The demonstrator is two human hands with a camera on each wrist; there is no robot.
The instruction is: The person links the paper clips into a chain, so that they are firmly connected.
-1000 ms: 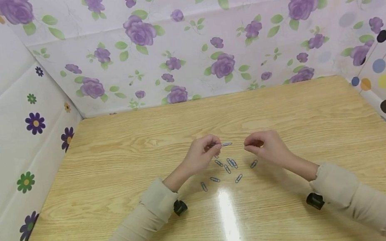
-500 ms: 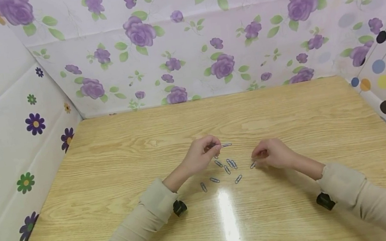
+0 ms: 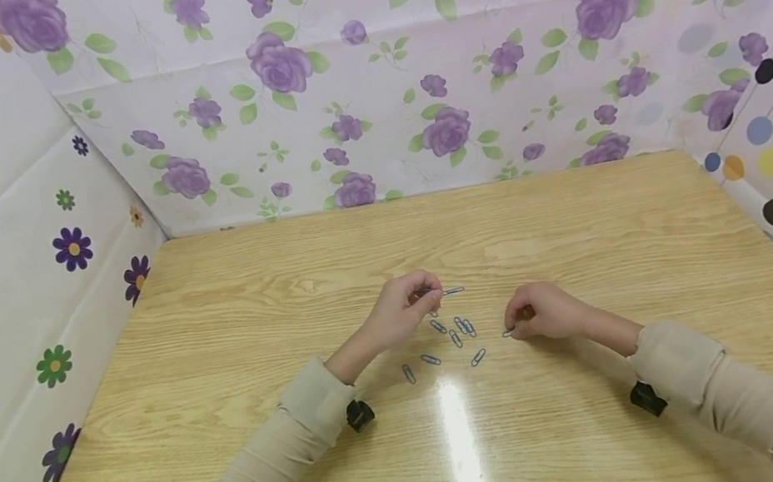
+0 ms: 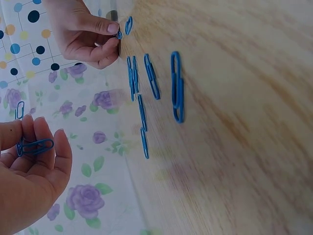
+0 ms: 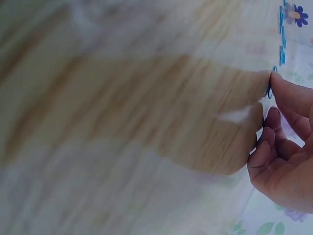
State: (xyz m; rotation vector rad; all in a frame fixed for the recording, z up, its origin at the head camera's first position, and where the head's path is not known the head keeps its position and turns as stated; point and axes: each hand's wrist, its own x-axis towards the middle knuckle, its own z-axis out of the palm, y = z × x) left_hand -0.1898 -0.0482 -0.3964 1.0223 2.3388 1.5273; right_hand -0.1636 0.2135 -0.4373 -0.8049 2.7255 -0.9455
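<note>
The left hand (image 3: 400,308) pinches linked blue paperclips between thumb and fingers; one clip (image 3: 453,290) points out to the right. In the left wrist view a clip (image 4: 38,146) crosses the fingers of the left hand (image 4: 34,171) and another (image 4: 20,110) sticks up past the fingertips. The right hand (image 3: 548,311), low over the table, pinches a single clip (image 3: 508,333) at its right end; in the right wrist view this clip (image 5: 269,92) shows at the thumb tip of the right hand (image 5: 286,132). Loose clips (image 3: 455,339) lie between and below the hands.
The wooden table (image 3: 273,292) carries several scattered clips, the lowest a clip (image 3: 408,374) at left and another (image 3: 478,357) near the middle. Flowered cloth (image 3: 344,71) stands behind, with patterned cloths on both sides.
The right hand has moved down and to the right from beside the left hand and has taken hold of the rightmost loose clip. The left hand has stayed almost still.
</note>
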